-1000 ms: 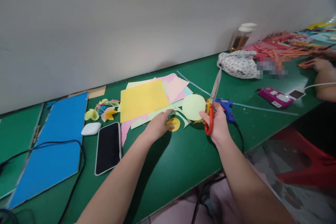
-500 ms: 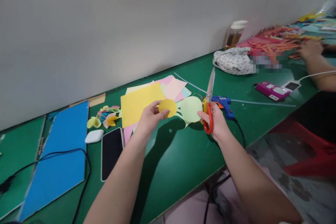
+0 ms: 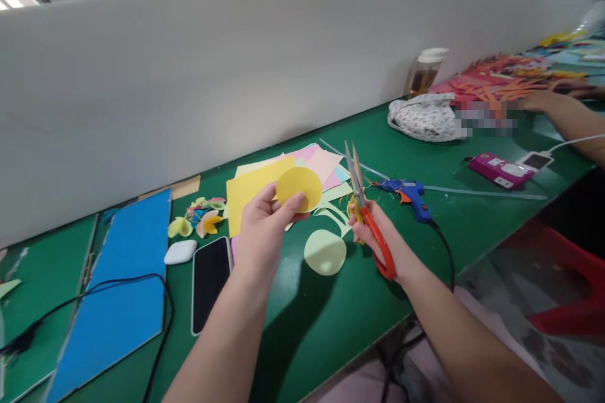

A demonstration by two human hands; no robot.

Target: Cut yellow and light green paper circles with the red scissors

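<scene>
My left hand (image 3: pixel 267 220) pinches a yellow paper circle (image 3: pixel 299 189) between thumb and fingers, held up above the table. In my right hand (image 3: pixel 378 227) is a pair of scissors (image 3: pixel 378 239) with red and yellow handles, blades pointing up and slightly parted. Below and between the hands, a pale green paper circle (image 3: pixel 325 252) lies flat on the green table (image 3: pixel 302 340). Thin curved green offcuts (image 3: pixel 336 217) lie just behind it. Beyond my left hand is a stack of coloured paper with a yellow sheet (image 3: pixel 241 192) on top.
A blue glue gun (image 3: pixel 406 192) with its cord lies right of the scissors. On the left are folded paper petals (image 3: pixel 201 217), a white case (image 3: pixel 180 252), a phone (image 3: pixel 211 283) and a blue board (image 3: pixel 118 289). Another person's arm (image 3: pixel 562 116) reaches in at far right, near a purple box (image 3: pixel 501 170).
The pale green circle has left my right hand and now lies on the table. My left hand has raised the yellow circle. The scissor blades have parted.
</scene>
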